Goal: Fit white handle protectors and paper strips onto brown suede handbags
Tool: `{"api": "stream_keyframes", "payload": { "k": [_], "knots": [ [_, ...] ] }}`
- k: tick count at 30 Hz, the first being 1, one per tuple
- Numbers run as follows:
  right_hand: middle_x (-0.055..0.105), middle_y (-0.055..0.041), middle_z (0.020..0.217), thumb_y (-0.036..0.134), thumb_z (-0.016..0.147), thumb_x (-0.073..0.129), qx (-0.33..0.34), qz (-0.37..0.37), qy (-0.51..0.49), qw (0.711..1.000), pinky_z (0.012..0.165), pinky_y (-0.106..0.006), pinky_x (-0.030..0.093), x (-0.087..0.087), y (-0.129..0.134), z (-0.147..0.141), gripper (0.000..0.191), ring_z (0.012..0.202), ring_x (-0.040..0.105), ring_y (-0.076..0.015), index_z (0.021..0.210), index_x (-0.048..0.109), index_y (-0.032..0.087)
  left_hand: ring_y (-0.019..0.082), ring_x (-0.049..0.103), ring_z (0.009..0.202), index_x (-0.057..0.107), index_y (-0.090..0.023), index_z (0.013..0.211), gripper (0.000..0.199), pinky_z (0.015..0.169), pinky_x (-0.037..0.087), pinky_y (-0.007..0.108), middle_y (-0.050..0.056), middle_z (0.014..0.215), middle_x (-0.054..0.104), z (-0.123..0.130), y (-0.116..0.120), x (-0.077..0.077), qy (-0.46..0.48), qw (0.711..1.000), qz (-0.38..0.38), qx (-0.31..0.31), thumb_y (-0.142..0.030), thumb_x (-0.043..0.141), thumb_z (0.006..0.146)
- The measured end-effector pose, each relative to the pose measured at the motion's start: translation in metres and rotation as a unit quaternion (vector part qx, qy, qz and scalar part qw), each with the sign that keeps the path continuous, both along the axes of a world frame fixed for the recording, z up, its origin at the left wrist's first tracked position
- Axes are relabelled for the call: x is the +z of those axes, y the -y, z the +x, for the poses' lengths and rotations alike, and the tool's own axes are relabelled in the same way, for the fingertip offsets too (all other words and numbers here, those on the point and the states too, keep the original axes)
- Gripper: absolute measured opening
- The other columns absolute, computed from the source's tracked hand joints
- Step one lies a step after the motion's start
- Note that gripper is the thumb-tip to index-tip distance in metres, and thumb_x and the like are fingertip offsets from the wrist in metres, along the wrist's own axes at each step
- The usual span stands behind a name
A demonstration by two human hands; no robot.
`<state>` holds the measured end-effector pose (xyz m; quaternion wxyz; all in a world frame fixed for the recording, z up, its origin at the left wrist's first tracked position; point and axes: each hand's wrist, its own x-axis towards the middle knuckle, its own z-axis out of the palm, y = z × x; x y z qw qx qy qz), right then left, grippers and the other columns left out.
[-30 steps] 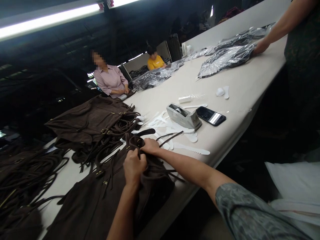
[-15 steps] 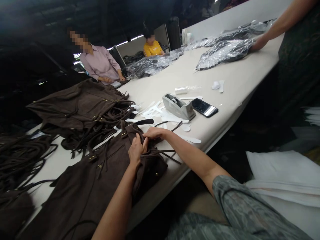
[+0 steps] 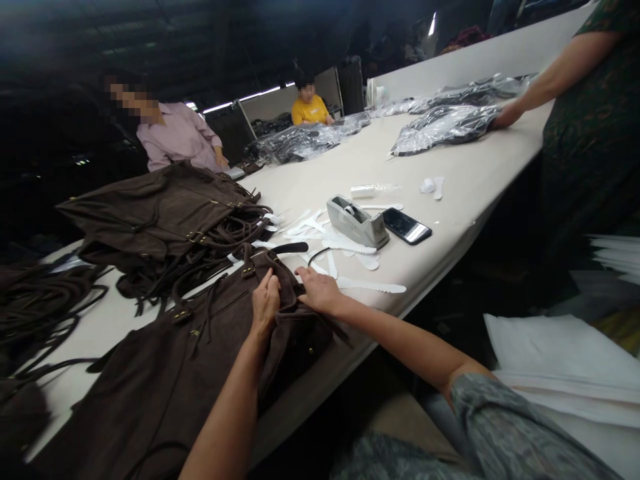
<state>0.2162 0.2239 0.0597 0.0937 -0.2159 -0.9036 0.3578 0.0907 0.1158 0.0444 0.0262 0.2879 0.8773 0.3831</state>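
Observation:
A dark brown suede-like handbag (image 3: 200,353) lies on its side on the table before me, with brass rings and thin cords on its front. My left hand (image 3: 265,301) grips the bag near its top edge, thumb on the outside and some fingers hidden behind the material. At the bag's end, my right hand (image 3: 320,291) is closed on the edge of the opening, its fingertips partly hidden by the fabric. A dark strap end (image 3: 290,247) sticks out just beyond my hands.
Brown bags (image 3: 150,213) are piled beyond mine. White paper strips (image 3: 370,286), a tape dispenser (image 3: 357,223), a phone (image 3: 406,225) and a clear roll (image 3: 363,192) lie on the table (image 3: 460,167). Another person's hand (image 3: 507,117) touches a plastic-wrapped bundle (image 3: 440,127). White sheets (image 3: 550,347) are stacked at right.
My right hand has moved right, away from my left hand, drawing the bag's edge outward. The cords that stuck out past the bag's end now hang lower.

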Motion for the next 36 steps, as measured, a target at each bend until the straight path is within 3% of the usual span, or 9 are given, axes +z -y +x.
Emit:
{"api": "stream_keyframes", "payload": {
  "k": [3,7,9,12,18,21,24,28,36],
  "knots": [
    [0.061,-0.0118,0.117,0.032,0.091,0.063,-0.041,0.090,-0.075,0.992,0.091,-0.033,0.042,0.009,0.013,0.023,0.020,0.114,0.054,-0.0256,0.105,0.065,0.017,0.020,0.066,0.079,0.050,-0.007,0.139,0.066,0.075,0.051,0.029,0.008,0.089,0.072,0.000,0.000,0.000,0.001,1.000,-0.004,-0.003,-0.046,0.030,0.091],
    [0.064,-0.0050,0.073,0.053,0.100,0.039,0.049,0.008,-0.060,0.997,0.067,-0.028,0.041,0.020,0.022,0.052,0.055,0.075,0.061,-0.0177,0.068,0.065,0.017,0.021,0.066,0.083,0.051,-0.007,0.138,0.065,0.078,0.051,0.029,0.010,0.095,0.073,-0.001,-0.001,0.001,-0.008,0.999,-0.035,0.002,-0.045,0.026,0.092],
    [0.063,-0.0032,0.072,0.060,0.099,0.035,0.086,-0.046,-0.086,0.991,0.063,-0.026,0.038,0.021,0.030,0.063,0.060,0.069,0.059,-0.0153,0.070,0.064,0.017,0.023,0.066,0.092,0.050,-0.010,0.139,0.064,0.083,0.050,0.031,0.012,0.101,0.073,0.000,-0.003,0.002,-0.015,0.998,-0.060,0.009,-0.044,0.025,0.092],
    [0.064,-0.0027,0.081,0.069,0.087,0.052,0.041,-0.048,-0.146,0.987,0.066,-0.025,0.039,0.014,0.048,0.069,0.054,0.076,0.058,-0.0160,0.079,0.065,0.017,0.028,0.064,0.107,0.051,-0.016,0.140,0.061,0.090,0.047,0.037,0.015,0.114,0.070,0.005,-0.010,0.006,-0.036,0.993,-0.112,0.028,-0.044,0.026,0.092],
    [0.062,-0.0035,0.078,0.046,0.098,0.049,-0.113,-0.010,-0.228,0.967,0.084,-0.029,0.043,-0.005,0.077,0.067,0.042,0.083,0.057,-0.0172,0.070,0.063,0.018,0.040,0.066,0.099,0.053,-0.011,0.132,0.061,0.085,0.047,0.050,0.023,0.103,0.071,0.018,-0.026,0.016,-0.084,0.971,-0.215,0.066,-0.050,0.036,0.088],
    [0.063,-0.0060,0.095,0.034,0.096,0.053,-0.126,-0.007,-0.281,0.951,0.091,-0.030,0.043,0.001,0.082,0.074,0.023,0.096,0.056,-0.0192,0.091,0.070,0.020,0.042,0.066,0.097,0.053,-0.008,0.130,0.064,0.082,0.048,0.050,0.025,0.100,0.070,0.019,-0.031,0.018,-0.098,0.962,-0.243,0.079,-0.053,0.040,0.086],
    [0.064,-0.0067,0.098,0.044,0.093,0.059,-0.121,-0.006,-0.229,0.966,0.092,-0.033,0.044,0.014,0.081,0.076,0.027,0.099,0.057,-0.0216,0.102,0.067,0.020,0.041,0.066,0.099,0.048,-0.007,0.133,0.070,0.081,0.048,0.049,0.025,0.103,0.070,0.018,-0.033,0.017,-0.099,0.957,-0.258,0.084,-0.057,0.041,0.085],
    [0.066,-0.0069,0.087,0.061,0.090,0.054,-0.111,0.040,-0.124,0.985,0.090,-0.038,0.043,0.019,0.077,0.066,0.042,0.096,0.060,-0.0260,0.082,0.062,0.021,0.041,0.066,0.100,0.046,-0.007,0.135,0.073,0.080,0.048,0.048,0.025,0.104,0.070,0.016,-0.033,0.018,-0.093,0.955,-0.267,0.089,-0.060,0.040,0.085],
    [0.057,-0.0030,0.065,0.026,0.088,0.051,-0.222,-0.027,-0.143,0.964,0.061,-0.029,0.045,-0.032,0.084,0.061,0.026,0.064,0.058,-0.0190,0.062,0.047,0.023,0.041,0.066,0.100,0.050,-0.006,0.127,0.063,0.082,0.048,0.049,0.026,0.103,0.069,0.009,-0.032,0.022,-0.068,0.962,-0.255,0.078,-0.054,0.041,0.086]
  ]
}}
